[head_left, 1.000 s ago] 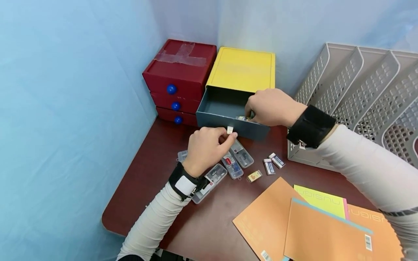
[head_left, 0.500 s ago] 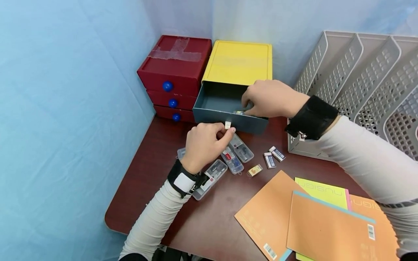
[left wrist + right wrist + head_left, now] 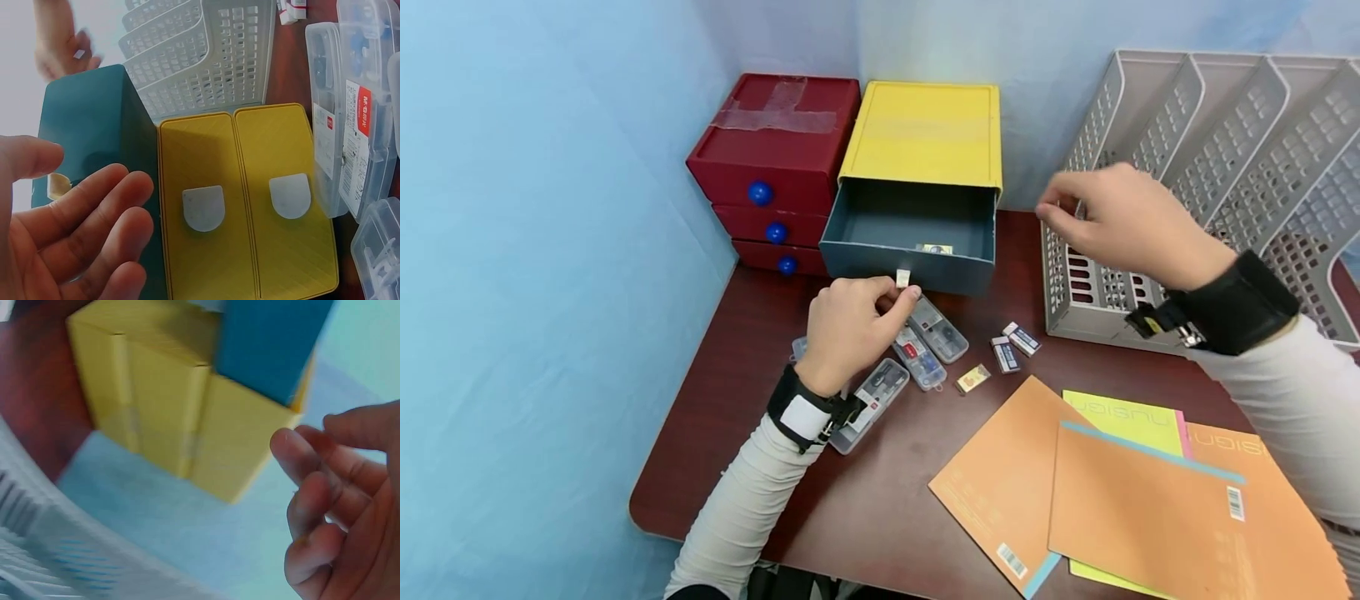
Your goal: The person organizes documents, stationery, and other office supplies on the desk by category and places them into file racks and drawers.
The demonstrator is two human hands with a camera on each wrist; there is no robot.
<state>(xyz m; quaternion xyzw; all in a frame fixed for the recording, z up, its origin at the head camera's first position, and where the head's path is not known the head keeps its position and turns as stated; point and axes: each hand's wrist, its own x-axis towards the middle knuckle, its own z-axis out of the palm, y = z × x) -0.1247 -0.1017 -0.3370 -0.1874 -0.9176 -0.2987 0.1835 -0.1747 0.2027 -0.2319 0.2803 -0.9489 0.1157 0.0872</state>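
My left hand (image 3: 848, 329) is at the front of the pulled-out teal drawer (image 3: 917, 271), pinching its small pale pull tab (image 3: 903, 278) between thumb and index finger. In the left wrist view the tab sits between the two, with the other fingers extended. Inside the drawer, by its front wall, lies a small yellow-and-white eraser (image 3: 936, 248). The yellow drawer unit (image 3: 925, 133) stands behind. To the right, my right hand (image 3: 1131, 218) hovers in front of the grey file rack (image 3: 1078, 321). Its fingers are loosely curled and hold nothing in the right wrist view.
A red drawer unit (image 3: 782, 150) with blue knobs adjoins the yellow one. Several clear lead cases (image 3: 920, 358) lie below my left hand. Beside them are a yellow-labelled eraser (image 3: 973, 379) and two blue-and-white erasers (image 3: 1005, 354). Orange notebooks (image 3: 1000, 467) overlap near the front right.
The right hand has left the drawer, moving right and up to the file rack, and the eraser in the drawer is now uncovered. The left hand stays at the tab. The view shifts slightly.
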